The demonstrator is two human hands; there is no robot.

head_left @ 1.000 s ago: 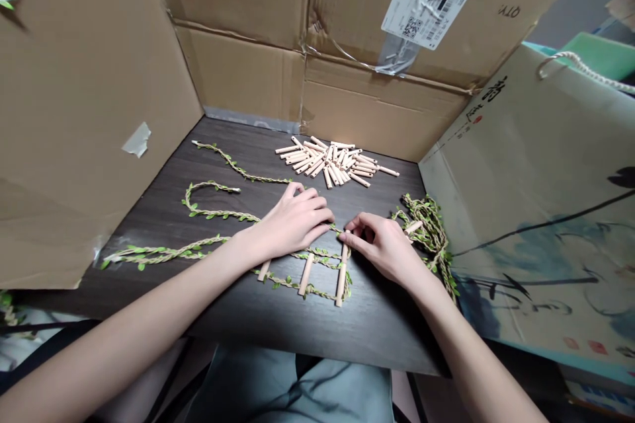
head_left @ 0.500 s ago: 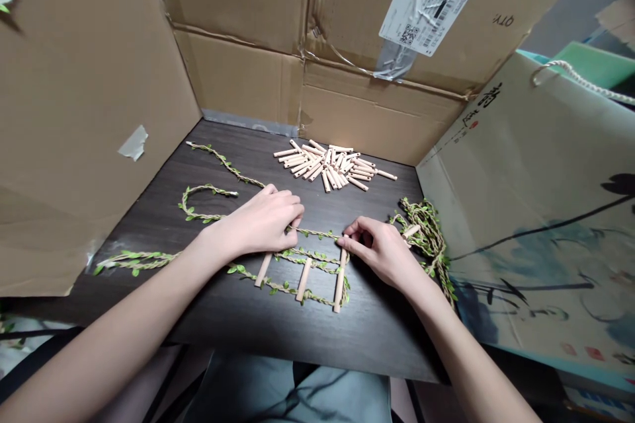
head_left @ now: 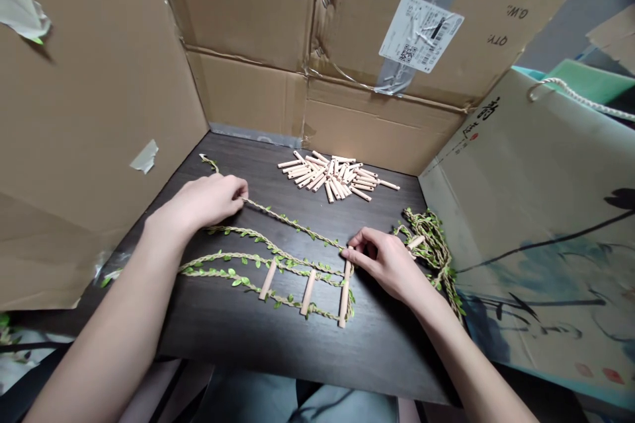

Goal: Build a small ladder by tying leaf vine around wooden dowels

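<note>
Leafy twine [head_left: 283, 217] runs straight over the surface [head_left: 238, 337]
The left hand [head_left: 218, 198], grip closed on it, has moved leftward, lengthening the span; the right hand [head_left: 380, 254] pinches the end wooden rod [head_left: 343, 301].

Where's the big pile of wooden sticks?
In the head view, the pile of wooden sticks lies at the middle back of the dark table, just in front of the cardboard wall.

Dark wood-grain tabletop [head_left: 278, 350] was open at front centre. Taut green-leaved tan twine [head_left: 292, 223] crossed mid-table. Pale cylindrical wooden pegs [head_left: 337, 175] and brown cardboard wall [head_left: 377, 122] blocked rear; tangled leafy twine heap [head_left: 437, 244] blocked right.
</note>
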